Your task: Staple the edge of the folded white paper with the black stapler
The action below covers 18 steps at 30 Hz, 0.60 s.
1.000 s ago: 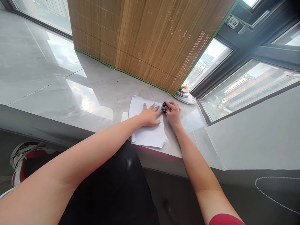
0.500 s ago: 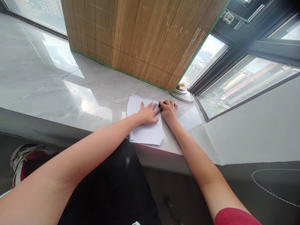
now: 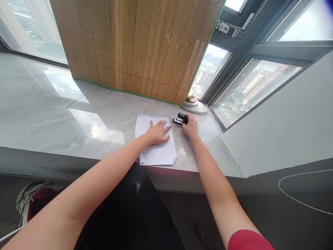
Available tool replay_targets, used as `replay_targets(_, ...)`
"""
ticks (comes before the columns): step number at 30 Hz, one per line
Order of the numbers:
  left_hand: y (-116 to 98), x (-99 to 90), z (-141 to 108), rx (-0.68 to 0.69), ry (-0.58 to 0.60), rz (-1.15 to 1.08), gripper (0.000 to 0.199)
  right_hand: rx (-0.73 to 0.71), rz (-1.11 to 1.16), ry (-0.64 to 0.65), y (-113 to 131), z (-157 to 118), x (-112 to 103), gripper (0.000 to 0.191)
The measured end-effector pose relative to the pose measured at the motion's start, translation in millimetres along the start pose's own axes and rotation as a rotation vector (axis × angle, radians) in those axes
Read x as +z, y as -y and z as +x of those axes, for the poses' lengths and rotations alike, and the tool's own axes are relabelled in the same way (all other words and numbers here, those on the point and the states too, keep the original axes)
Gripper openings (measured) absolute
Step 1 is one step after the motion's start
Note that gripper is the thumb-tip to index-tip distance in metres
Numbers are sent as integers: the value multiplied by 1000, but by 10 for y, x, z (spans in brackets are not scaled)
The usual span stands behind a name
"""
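Observation:
A stack of white paper sheets (image 3: 158, 154) lies on the sill near its front edge, with some print at its upper right corner. My left hand (image 3: 157, 133) rests flat on the stack, fingers spread. Just right of the paper, apart from its edge, is a black stapler (image 3: 180, 119) with its jaws pointing left toward the sheets. My right hand (image 3: 191, 126) is wrapped around the stapler's rear end, so that end is partly hidden.
A bamboo blind (image 3: 135, 48) with green edging hangs behind the paper. Several stacked round discs or plates (image 3: 196, 106) stand in the window corner. The marble-look sill (image 3: 52, 128) stretches left. A pale looped cord (image 3: 293, 198) hangs at the right.
My right hand has drawn the stapler away from the paper's right edge, and more of the stapler shows. My left hand stays flat on the sheets. The camera view has shifted.

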<state>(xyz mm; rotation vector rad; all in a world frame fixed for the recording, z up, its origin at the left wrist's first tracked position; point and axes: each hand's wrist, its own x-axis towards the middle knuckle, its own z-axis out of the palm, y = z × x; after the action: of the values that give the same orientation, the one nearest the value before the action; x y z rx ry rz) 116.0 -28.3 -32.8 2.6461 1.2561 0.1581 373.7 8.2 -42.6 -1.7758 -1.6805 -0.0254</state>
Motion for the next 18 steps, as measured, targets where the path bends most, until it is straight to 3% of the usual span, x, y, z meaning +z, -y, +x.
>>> replay_targets(5,-6,-22,3,15,-81,-39,65,12,87,-113,120,-1,-70,44)
replay_targets(8,57,-156,-34,-24,-318,-95,42,-21,255,-192,297,-30,-107,40)
replay_targets(11,259,-317,-128,-219,-625,-142,32,-134,399,-85,525,-128,-68,40)
replay_targets(13,438,-380,-214,-401,-725,-162,30,-245,406,22,680,-230,-11,37)
replay_targets(18,750,-346,-373,-788,-606,-163,28,-386,301,226,976,-457,98,37)
